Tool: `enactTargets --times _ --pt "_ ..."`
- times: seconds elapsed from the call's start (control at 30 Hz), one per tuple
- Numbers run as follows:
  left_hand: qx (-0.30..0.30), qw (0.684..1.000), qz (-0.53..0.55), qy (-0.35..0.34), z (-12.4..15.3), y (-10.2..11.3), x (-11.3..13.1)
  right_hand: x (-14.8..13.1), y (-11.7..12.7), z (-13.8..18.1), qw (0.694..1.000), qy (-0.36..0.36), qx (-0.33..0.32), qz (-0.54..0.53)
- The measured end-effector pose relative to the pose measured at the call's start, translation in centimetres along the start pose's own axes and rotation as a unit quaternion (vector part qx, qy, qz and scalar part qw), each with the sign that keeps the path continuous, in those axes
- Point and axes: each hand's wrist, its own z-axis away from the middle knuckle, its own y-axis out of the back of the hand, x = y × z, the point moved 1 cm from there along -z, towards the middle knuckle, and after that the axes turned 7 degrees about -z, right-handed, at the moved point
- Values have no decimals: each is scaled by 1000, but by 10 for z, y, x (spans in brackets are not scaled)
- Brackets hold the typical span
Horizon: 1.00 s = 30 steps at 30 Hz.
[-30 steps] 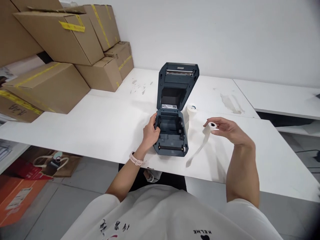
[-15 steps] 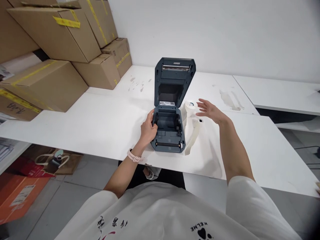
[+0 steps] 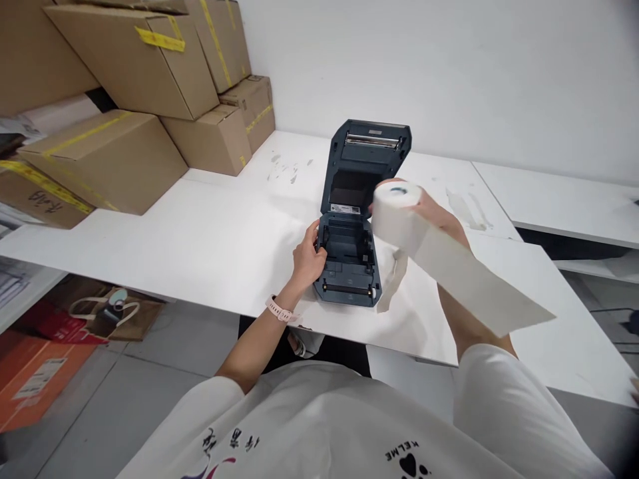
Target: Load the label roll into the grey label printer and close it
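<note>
A dark blue-grey label printer (image 3: pixel 349 266) stands on the white table with its lid (image 3: pixel 367 156) raised, so its inner bay shows. My left hand (image 3: pixel 308 256) grips the left side of the base, thumb over the rim. In my right hand (image 3: pixel 439 216), held up beside the printer's right side, is a roll of white labels (image 3: pixel 399 213). Its loose end trails down to the right across my forearm. The fingers behind the roll are mostly hidden. Below it, a curled paper strip (image 3: pixel 393 286) lies on the table close to the printer.
Taped cardboard boxes (image 3: pixel 124 156) are stacked at the table's left end. The white table (image 3: pixel 239 246) backs onto a wall, with another white surface (image 3: pixel 574 199) at the right. An orange box (image 3: pixel 42 386) and a bag (image 3: pixel 134 319) sit low on the left.
My right hand, open beside the label roll before, has taken hold of it and lifted it off the table, its tail now hanging out. My left hand stays on the printer.
</note>
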Motion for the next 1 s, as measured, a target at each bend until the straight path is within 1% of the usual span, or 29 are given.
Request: enactTargets --times 0.03,0.1,0.17,0.23,0.27,0.33,0.37,0.43,0.47,0.53,0.6,0.67,0.73,0.83,1.0 --pt "2 1000 2 1 -1 0 -1 -13 -8 -7 999 -6 -46 18" --pt "6 1000 7 0 -1 -1 -2 -31 -28 -25 985 -24 -138 103" --pt "8 1000 15 0 -1 -1 -1 -37 -48 -42 957 -40 -187 217" --pt "4 1000 24 2 0 0 0 -34 -67 -54 917 -48 -223 326" --pt "0 1000 26 3 0 0 0 -30 -75 -57 904 -49 -232 357" --pt "-5 1000 29 4 1 1 1 -20 -85 -58 889 -51 -241 387" --pt "-6 1000 30 3 2 1 0 -15 -88 -56 888 -51 -242 388" --pt "-5 999 35 -2 2 1 -1 -9 -89 -42 900 -37 -225 372" --pt "-5 999 37 -5 2 0 -2 -8 -89 -31 911 -20 -199 360" --pt "-6 999 42 -11 1 -1 -4 -8 -89 0 939 23 -123 321" --pt "-7 999 48 -17 1 -2 -5 -11 -94 36 958 61 -55 273" --pt "-5 998 55 -21 1 -3 -6 -12 -106 70 966 75 -37 243" --pt "-1 998 60 -26 1 -4 -8 -9 -120 93 966 78 -34 246" --pt "1 997 66 -34 1 -5 -10 -3 -135 107 960 87 -17 267" --pt "1 996 85 -36 -2 -8 -15 1 -138 103 960 111 -18 256"
